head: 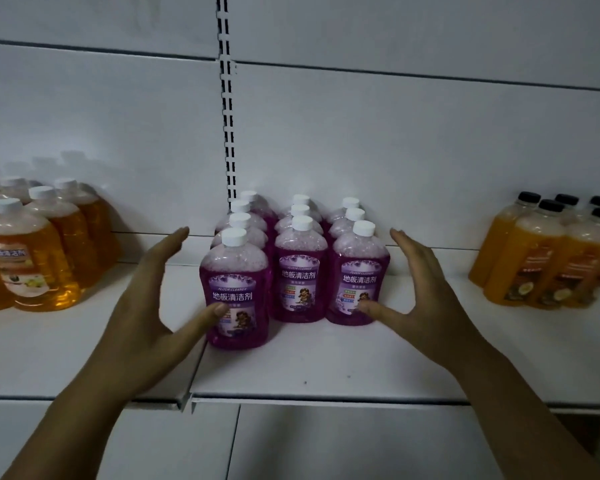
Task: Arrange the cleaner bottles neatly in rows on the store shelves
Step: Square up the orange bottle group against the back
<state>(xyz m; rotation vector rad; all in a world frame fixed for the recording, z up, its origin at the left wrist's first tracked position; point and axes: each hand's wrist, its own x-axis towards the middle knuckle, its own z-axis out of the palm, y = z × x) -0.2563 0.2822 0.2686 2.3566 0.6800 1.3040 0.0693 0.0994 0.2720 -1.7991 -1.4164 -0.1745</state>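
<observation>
Ten transparent plastic bottles of purple floor cleaner (300, 278), each closed with a white screw cap, are seen standing upright on a white metal shelf (326, 362). They are gathered against the white back panel (395, 150), just right of a slotted upright strip (227, 116). They are set out in three rows running from front to back: four in the left row, three in the middle and three in the right. The front bottle of the left row (236, 299) is placed nearer the shelf edge than the other two front bottles, which stand level with each other. All the purple labels that can be seen are turned forward.

The left hand (146, 299) is held open beside the left row, its fingers (174, 242) straight, together and apart from the bottles. Its thumb (205, 318) is laid against the label of the front bottle of the left row. The right hand (426, 292) is likewise held open beside the right row, fingers (407, 244) straight and clear of the bottles. Its thumb (374, 308) touches the lower label of the front bottle of the right row (359, 268). Nothing is gripped by either hand.

Further left on the same level, a cluster of amber liquid bottles with white caps (32, 258) is standing. Well to the right, a group of orange liquid bottles with black caps (534, 261) is set near the back panel
</observation>
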